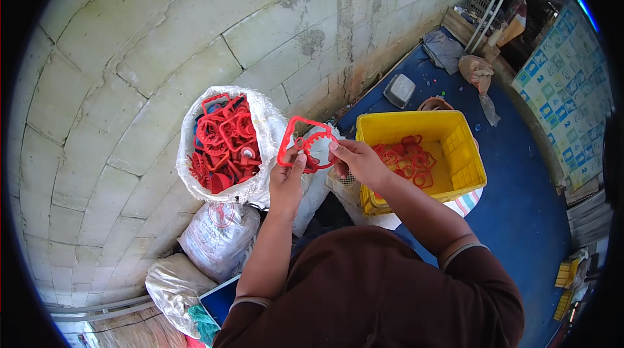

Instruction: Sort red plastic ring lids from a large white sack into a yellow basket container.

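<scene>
A red plastic frame-like piece [284,145] with a toothed inner ring is held up between both hands. My left hand [286,184] grips its lower left part, thumb on top. My right hand [358,160] pinches its right side between thumb and fingers. To the left stands a white woven sack [270,128], its mouth rolled back, filled with red plastic parts [229,138] and some blue ones. To the right is a yellow plastic crate [460,153] with several thin red plastic pieces [409,160] lying on its bottom.
A block wall [195,31] runs along the left behind the sack. Closed sacks [219,236] sit below it at the left. Beyond the crate, a grey plastic basin [399,90] and a tied plastic bag [477,72] lie on the blue floor covering [521,192].
</scene>
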`<state>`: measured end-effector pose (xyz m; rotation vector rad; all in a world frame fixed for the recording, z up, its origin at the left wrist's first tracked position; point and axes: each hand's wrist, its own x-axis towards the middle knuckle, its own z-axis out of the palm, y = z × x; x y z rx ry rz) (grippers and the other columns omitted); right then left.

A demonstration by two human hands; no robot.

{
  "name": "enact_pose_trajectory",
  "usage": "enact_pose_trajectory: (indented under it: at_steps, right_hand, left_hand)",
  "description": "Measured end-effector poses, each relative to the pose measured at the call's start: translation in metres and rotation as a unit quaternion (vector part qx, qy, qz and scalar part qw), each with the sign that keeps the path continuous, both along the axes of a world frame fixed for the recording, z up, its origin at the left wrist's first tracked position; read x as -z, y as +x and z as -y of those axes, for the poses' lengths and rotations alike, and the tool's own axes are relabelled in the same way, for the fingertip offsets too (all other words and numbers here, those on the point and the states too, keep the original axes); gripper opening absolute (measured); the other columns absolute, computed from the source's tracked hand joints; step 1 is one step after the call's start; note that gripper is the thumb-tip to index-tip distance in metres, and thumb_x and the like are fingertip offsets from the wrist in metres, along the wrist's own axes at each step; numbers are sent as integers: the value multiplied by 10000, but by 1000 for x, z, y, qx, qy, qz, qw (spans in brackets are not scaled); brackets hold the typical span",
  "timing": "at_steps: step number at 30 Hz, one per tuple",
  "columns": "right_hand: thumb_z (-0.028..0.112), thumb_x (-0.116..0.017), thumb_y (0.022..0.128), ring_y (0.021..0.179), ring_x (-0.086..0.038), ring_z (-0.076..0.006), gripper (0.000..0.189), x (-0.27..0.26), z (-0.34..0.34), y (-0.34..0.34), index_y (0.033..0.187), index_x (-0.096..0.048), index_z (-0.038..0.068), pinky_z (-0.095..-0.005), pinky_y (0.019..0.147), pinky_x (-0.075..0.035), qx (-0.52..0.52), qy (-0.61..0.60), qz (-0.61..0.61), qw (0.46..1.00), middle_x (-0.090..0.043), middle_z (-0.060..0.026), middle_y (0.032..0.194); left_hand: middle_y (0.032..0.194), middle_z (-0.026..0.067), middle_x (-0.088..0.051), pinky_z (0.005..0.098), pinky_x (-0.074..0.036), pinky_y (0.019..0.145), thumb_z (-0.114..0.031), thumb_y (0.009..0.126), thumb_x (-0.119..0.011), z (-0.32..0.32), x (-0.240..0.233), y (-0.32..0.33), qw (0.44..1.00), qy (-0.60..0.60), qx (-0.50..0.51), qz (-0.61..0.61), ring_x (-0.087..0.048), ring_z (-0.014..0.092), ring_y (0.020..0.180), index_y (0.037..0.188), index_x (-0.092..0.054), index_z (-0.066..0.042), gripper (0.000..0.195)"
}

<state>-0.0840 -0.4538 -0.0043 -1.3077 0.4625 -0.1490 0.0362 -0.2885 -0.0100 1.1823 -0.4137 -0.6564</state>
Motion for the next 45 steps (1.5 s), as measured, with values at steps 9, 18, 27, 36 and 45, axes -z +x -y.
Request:
enact_pose_trajectory:
  at_steps: [9,18,27,36,45]
  right_hand:
    - [395,-550,1140,734,-579,-81,364,30,27,-105,1102,-664,51,-255,692,-471,60,-36,-19,997,-650,3,830]
    - [292,-601,1125,786,-605,-71,280,54,42,-174,1191,-640,23,-246,729,-506,204,-70,-20,976,-686,-6,936]
    - [316,-610,1086,774,-704,-137,395,74,73,-199,1278,-691,-20,-280,712,-563,229,38,-172,957,-771,-85,1045]
    - [261,-588,1076,833,-735,-147,322,79,62,-173,1245,-699,11,-310,761,-561,78,-27,-196,977,-780,-74,1075]
    - [260,-585,1082,860,-698,-135,312,73,52,-121,1239,-701,17,-303,790,-551,22,-56,-207,976,-770,-67,1064]
  left_hand:
    - [956,39,-704,327,-552,889,-167,1086,-647,66,30,-70,990,-16,104,-91,-672,152,903,1201,-701,-65,163]
    - [1104,60,-713,347,-523,961,-198,1079,-658,116,52,-109,968,65,213,-120,-667,157,1033,1319,-669,-74,270]
    - [1592,116,-481,367,-409,1128,-302,1084,-644,132,56,-122,974,119,192,-19,-475,208,1433,1598,-445,-94,589]
    - [1553,73,-541,351,-417,1111,-261,1086,-638,118,59,-104,979,111,168,-13,-497,161,1403,1525,-511,-105,483]
    - [1233,70,-681,299,-442,1072,-140,1034,-722,75,70,-57,994,98,52,7,-583,141,1179,1227,-702,-27,225]
